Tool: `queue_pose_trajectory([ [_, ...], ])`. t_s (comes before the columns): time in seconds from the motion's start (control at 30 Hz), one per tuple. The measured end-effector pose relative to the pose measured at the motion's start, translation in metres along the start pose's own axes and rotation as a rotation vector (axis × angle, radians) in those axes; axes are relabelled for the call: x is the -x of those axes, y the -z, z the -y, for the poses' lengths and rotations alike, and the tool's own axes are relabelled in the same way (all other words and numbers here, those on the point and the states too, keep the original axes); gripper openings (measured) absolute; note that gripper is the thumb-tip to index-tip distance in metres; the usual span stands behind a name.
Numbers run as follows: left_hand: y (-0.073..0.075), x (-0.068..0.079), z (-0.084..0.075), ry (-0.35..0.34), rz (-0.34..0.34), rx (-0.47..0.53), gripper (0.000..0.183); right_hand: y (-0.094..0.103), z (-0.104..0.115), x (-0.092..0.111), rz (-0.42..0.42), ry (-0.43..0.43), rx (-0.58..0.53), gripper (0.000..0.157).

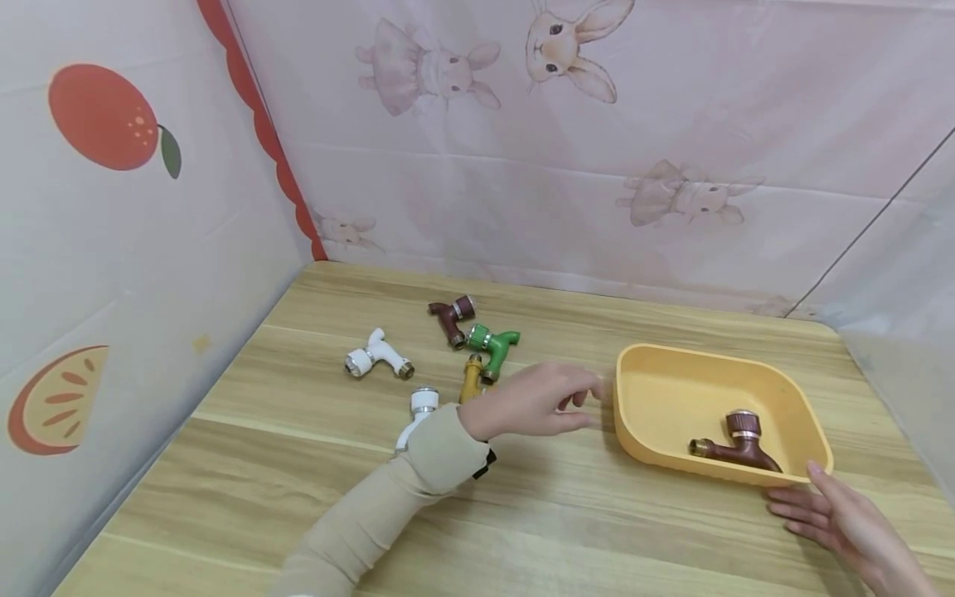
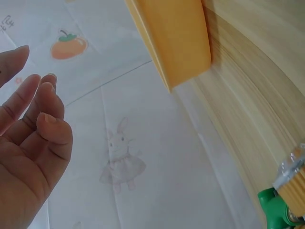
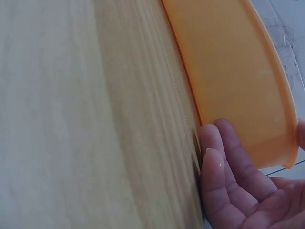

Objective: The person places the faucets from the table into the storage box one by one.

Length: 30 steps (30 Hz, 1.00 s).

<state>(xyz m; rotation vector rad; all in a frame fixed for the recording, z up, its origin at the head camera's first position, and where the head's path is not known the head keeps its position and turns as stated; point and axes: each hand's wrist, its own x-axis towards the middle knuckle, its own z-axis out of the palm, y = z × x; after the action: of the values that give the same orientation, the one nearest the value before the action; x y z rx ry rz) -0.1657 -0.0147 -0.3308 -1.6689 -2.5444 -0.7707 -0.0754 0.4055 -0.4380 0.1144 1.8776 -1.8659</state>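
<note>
I see the left hand (image 1: pixel 543 400) loose, empty; the right hand (image 1: pixel 846 518) grips the rounded yellow plastic basin (image 1: pixel 671 402); tilting could slide its maroon T-shaped tap (image 1: pixel 744 444).

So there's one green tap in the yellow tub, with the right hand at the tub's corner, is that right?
Not quite: the tap in the yellow tub is maroon, not green, as the head view shows. There is one tap in there, and the right hand is at the tub's corner, as you say.
</note>
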Motion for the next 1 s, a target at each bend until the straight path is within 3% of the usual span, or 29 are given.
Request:
queue_pose_trajectory([
  [0.17,0.005,0.009,0.001,0.025,-0.007,-0.015,0.024,0.001,0.000,0.000,0.049,0.025,-0.042,0.063],
  [0.3,0.009,0.017,0.002,0.045,-0.016,-0.010,0.025,0.001,0.002,0.001,0.073,0.028,-0.099,0.050],
  [0.43,0.008,0.024,0.006,0.062,-0.030,-0.017,0.025,0.000,0.003,0.001,0.090,0.028,-0.118,0.051],
  [0.6,0.007,0.034,0.010,0.069,-0.049,-0.027,0.024,0.002,0.002,0.000,0.129,0.049,-0.201,0.039],
  [0.7,0.007,0.039,0.010,0.064,-0.059,-0.022,0.023,0.002,0.000,-0.001,0.095,0.045,-0.155,0.040],
  [0.83,0.010,0.046,0.010,0.065,-0.068,-0.008,0.023,0.002,-0.001,-0.002,0.030,0.017,-0.079,0.053],
  [1.0,0.014,0.057,0.010,0.074,-0.088,0.015,0.024,0.005,-0.003,-0.003,0.031,0.018,-0.083,0.048],
])
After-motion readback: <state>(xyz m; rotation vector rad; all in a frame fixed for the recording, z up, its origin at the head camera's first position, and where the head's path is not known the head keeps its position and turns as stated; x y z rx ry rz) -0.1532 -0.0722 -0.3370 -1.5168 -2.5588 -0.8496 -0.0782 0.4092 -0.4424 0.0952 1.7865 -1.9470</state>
